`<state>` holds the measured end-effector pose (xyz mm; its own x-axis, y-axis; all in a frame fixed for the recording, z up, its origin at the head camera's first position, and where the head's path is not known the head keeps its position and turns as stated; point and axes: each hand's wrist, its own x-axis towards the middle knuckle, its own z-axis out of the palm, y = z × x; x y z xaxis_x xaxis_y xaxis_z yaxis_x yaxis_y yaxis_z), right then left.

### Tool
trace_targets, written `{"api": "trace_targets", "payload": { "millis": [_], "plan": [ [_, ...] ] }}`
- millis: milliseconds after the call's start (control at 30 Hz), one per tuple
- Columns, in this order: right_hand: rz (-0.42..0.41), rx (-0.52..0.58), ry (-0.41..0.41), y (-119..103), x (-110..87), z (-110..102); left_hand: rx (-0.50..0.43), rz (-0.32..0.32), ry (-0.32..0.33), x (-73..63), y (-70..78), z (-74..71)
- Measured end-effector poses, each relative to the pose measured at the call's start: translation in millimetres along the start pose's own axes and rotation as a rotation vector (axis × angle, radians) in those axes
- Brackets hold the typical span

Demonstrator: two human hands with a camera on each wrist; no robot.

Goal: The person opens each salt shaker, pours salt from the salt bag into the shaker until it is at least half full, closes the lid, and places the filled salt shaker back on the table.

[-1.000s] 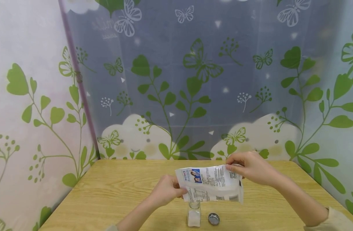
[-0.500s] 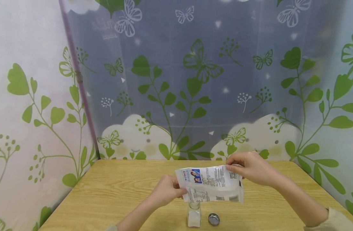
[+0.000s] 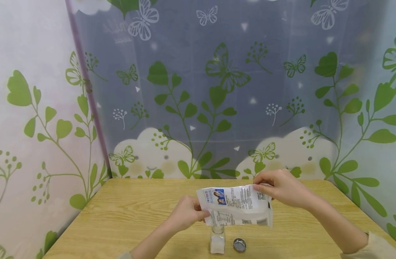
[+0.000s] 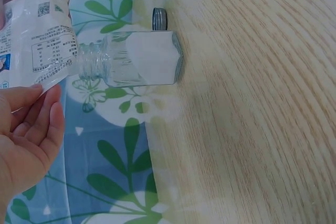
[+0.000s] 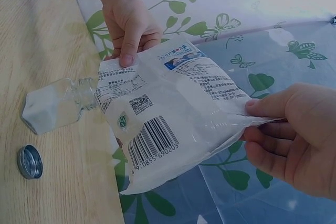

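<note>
A white printed plastic bag (image 3: 238,207) is held up in the air by both hands, just over a small glass jar (image 3: 218,239). My left hand (image 3: 186,214) pinches the bag's left edge between thumb and fingers. At the bag's upper right corner, my right hand (image 3: 283,189) grips the film. The jar stands upright and uncapped, part filled with white powder (image 4: 152,57). In the left wrist view the bag's lower edge lies right at the jar's threaded neck (image 4: 90,61); whether they touch I cannot tell.
A silver metal screw lid (image 3: 239,245) lies on the wood-grain table (image 3: 136,216), just right of the jar. Behind the table hangs a curtain (image 3: 191,108) printed with leaves and butterflies, and similar panels stand at both sides.
</note>
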<state>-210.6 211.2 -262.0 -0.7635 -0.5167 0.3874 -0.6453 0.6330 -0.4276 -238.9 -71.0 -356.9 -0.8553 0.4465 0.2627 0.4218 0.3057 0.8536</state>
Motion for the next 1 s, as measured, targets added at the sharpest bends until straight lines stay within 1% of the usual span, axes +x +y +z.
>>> {"api": "trace_targets", "payload": {
  "millis": [600,1000],
  "plan": [
    [-0.005,-0.004,0.000,0.6,0.6,-0.4,0.015,-0.003,0.001,1.0,-1.3,0.2],
    [-0.009,-0.011,0.006,1.4,0.3,0.2,0.003,-0.007,-0.002,1.6,-3.8,1.2]
  ]
}}
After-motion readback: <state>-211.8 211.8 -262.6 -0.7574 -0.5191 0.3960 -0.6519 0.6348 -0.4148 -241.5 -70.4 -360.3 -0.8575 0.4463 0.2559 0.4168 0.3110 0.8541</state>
